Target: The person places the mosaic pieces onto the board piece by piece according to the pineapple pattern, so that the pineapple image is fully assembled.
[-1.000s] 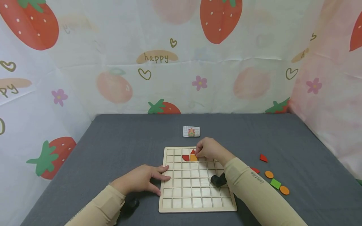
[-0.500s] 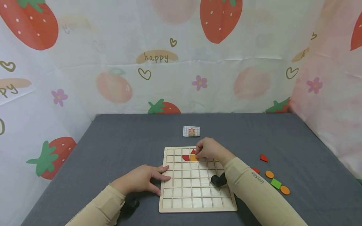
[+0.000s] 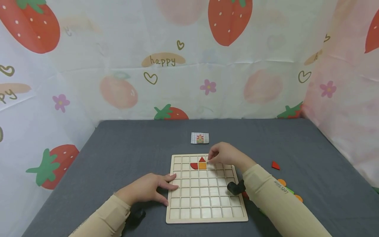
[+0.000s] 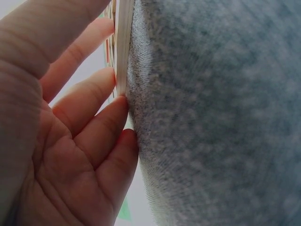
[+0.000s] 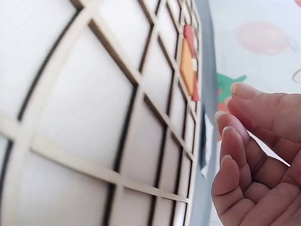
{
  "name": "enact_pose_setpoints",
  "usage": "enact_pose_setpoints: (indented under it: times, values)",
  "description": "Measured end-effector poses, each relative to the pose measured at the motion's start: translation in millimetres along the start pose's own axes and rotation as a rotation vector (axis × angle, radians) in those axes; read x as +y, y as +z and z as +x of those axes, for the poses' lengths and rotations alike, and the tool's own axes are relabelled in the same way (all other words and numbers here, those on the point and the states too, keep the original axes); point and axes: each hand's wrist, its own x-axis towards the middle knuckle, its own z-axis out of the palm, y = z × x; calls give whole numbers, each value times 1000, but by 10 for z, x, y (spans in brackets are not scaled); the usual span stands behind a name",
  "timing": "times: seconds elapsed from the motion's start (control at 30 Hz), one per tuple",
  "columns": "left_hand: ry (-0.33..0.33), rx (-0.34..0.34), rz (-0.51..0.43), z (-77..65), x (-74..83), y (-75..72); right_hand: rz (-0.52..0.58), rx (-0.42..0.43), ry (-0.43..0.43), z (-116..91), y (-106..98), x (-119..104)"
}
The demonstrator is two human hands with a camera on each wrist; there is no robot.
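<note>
A wooden grid board (image 3: 189,213) lies on the table. Set in its cells near the far edge are a red triangle (image 3: 202,159), an orange square (image 3: 202,166) and a red quarter-circle-like tile (image 3: 194,166). My right hand (image 3: 226,155) hovers just right of these tiles, fingers loosely bent. In the right wrist view its thumb and fingertips (image 5: 244,91) stand apart with nothing between them. My left hand (image 3: 148,188) rests against the board's left edge. Its spread fingers (image 4: 89,96) touch the rim in the left wrist view.
Behind the board lies a small pattern card (image 3: 200,138). To the right are a red tile (image 3: 275,165), orange round tiles (image 3: 282,182) and a green tile (image 3: 289,190), partly behind my right sleeve (image 3: 284,200). A strawberry-print cloth (image 3: 177,92) hangs behind the table.
My right hand has drawn back slightly to the right from the orange square, uncovering its right side. The right sleeve now covers more of the loose tiles. My left hand stays in place.
</note>
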Motion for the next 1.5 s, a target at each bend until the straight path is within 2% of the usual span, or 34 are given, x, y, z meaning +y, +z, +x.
enact_pose_setpoints:
  times: [0.2,0.37,0.7,1.07,1.23,1.5]
  values:
    - [1,1,3,-6,-2,3,22,-16,-36,-64,-51,7]
    - [1,-1,-4,2,-9,11,23,-32,-46,-196,-118,79]
    - [-6,-4,6,8,-21,5,-3,-11,-53,-447,-352,334]
    - [0,0,5,2,-14,8,4,-23,-47,-722,-532,610]
    - [-3,-3,11,3,-18,9,10,-3,-52,-835,-610,731]
    - [-2,-2,19,-4,-8,7,31,25,-5,-993,-721,963]
